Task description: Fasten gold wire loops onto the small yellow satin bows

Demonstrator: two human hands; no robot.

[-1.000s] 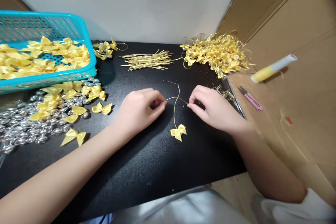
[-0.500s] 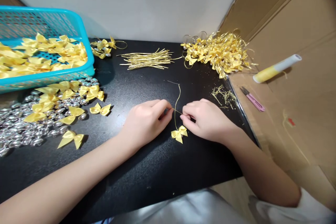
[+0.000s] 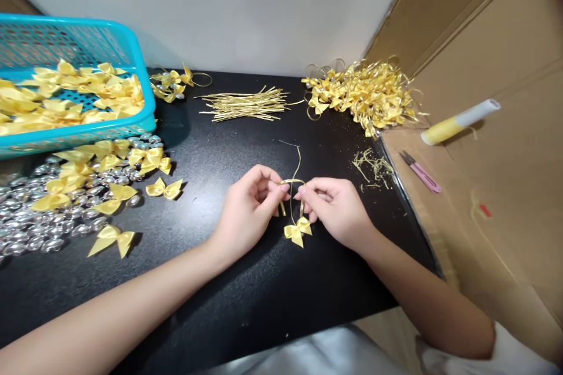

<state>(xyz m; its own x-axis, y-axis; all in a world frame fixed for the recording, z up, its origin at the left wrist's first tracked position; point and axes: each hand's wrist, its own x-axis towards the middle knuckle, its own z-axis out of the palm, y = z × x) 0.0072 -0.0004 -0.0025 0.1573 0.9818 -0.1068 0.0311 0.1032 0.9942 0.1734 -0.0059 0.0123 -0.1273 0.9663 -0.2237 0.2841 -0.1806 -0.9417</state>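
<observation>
Both hands pinch one gold wire strip (image 3: 292, 180), which is bent into an arch between them with its ends pointing down. My left hand (image 3: 255, 202) is closed on the strip's left side, and my right hand (image 3: 332, 205) grips its right side, close by. Just below lies a yellow ribbon bow (image 3: 298, 231) on the black table. A thin gold cord (image 3: 299, 159) runs from the bow up behind the strip and past the fingers. Whether the strip touches the cord, I cannot tell.
A turquoise basket (image 3: 147, 79) of yellow bows stands left, with silver beads (image 3: 26, 217) and loose bows before it. Gold strips (image 3: 246, 104) lie at the back, beside a pile of finished-looking bows (image 3: 369, 94). Pink snips (image 3: 420, 171) and cord scraps (image 3: 373, 167) are at right.
The gold strip, earlier seen nearly straight and thin between the fingers, is now arched upward. My hands have turned, with thumbs on top, and the view has shifted slightly.
</observation>
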